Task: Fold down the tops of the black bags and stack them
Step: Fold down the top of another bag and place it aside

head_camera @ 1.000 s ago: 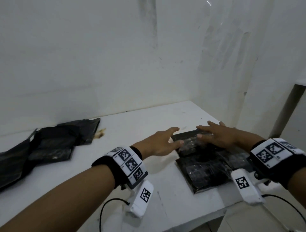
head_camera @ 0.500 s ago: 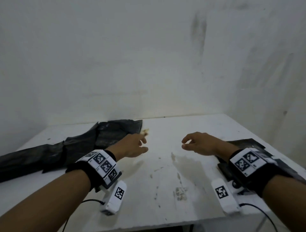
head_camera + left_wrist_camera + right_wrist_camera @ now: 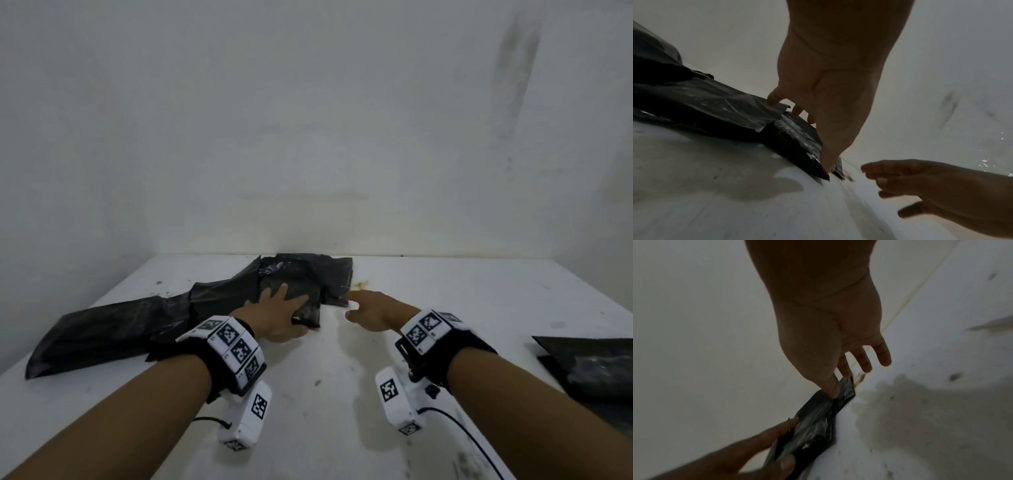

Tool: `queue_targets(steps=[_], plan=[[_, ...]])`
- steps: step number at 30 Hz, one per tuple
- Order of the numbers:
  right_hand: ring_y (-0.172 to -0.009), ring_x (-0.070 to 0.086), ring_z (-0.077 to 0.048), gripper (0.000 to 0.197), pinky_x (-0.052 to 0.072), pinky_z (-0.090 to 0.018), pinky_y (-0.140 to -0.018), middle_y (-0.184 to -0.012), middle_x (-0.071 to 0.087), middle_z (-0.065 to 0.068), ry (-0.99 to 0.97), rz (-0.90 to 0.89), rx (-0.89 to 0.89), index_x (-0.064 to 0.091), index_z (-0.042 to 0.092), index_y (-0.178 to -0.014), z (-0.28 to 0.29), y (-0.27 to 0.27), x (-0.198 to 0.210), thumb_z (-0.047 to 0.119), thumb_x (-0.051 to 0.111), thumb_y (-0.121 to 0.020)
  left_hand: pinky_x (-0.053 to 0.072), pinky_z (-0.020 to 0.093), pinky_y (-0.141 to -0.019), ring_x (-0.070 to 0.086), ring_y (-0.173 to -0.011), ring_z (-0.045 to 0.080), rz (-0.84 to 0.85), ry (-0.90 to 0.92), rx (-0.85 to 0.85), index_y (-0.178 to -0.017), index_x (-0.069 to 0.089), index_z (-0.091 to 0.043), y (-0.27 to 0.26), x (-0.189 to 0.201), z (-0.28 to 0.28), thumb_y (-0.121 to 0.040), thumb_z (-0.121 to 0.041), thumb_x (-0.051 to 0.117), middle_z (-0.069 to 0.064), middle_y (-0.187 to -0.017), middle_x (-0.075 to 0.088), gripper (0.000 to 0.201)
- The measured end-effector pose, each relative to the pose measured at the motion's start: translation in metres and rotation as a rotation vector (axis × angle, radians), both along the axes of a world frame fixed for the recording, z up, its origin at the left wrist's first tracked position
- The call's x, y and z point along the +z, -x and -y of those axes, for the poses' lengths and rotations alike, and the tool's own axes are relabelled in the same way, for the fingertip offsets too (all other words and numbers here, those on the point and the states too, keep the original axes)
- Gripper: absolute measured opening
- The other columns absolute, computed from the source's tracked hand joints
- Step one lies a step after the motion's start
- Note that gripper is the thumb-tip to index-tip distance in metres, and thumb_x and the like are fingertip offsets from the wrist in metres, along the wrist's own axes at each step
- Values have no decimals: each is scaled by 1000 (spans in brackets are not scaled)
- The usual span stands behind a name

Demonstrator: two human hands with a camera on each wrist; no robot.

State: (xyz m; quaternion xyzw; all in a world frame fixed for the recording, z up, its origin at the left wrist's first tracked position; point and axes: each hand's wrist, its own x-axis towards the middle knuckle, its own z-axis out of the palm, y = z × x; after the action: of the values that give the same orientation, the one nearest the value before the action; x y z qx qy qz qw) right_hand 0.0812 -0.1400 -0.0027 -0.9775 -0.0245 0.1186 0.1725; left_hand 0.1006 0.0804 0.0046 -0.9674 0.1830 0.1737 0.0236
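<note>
Scuffed white tabletop is sitting in a corner of stained white walls. Loose black bags are sprawling from nine toward twelve o'clock, with folded bags lying at three o'clock, well apart. At centre, the left hand is pinching the nearest bag, thumb under its edge, fingers spread on top. The right hand is reaching beside it, fingers apart and straight, forefinger touching the bag's corner. A tan scrap is lying just beyond.
</note>
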Motion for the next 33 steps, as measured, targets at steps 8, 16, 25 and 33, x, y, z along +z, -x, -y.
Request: queue_targets(steps=[8, 16, 25, 33], plan=[[-136, 39, -42, 61, 35, -57, -109, -151, 39, -8, 201, 31, 68, 33, 43, -149, -9, -71, -52, 39, 39, -88, 27, 64, -114, 18, -149, 38, 131, 1, -72, -158, 13, -39, -27, -26, 0, -102, -38, 51, 3, -166, 16, 68], [-102, 66, -35, 31, 55, -38, -85, -108, 70, -17, 138, 150, 37, 72, 2, -111, 3, -65, -45, 0, 47, -93, 43, 46, -106, 41, -137, 28, 228, 158, -111, -154, 32, -35, -34, -20, -8, -103, -26, 49, -1, -153, 41, 54], [-115, 62, -27, 40, 46, -25, -92, -127, 68, -5, 224, 179, 72, 71, 18, -124, 50, 9, -2, 2, 47, -96, 39, 48, -110, 48, -135, 25, 302, 233, -173, -150, 37, -31, -7, -18, 12, -106, -29, 41, 1, -151, 47, 44], [-120, 57, -18, 37, 38, -18, -95, -130, 64, 1, 166, 47, 32, 69, 22, -127, 96, 90, 15, 9, 52, -96, 49, 44, -97, 50, -126, 29, 290, 185, -280, -151, 35, -27, 22, -39, 35, -105, -23, 46, 2, -150, 43, 48]])
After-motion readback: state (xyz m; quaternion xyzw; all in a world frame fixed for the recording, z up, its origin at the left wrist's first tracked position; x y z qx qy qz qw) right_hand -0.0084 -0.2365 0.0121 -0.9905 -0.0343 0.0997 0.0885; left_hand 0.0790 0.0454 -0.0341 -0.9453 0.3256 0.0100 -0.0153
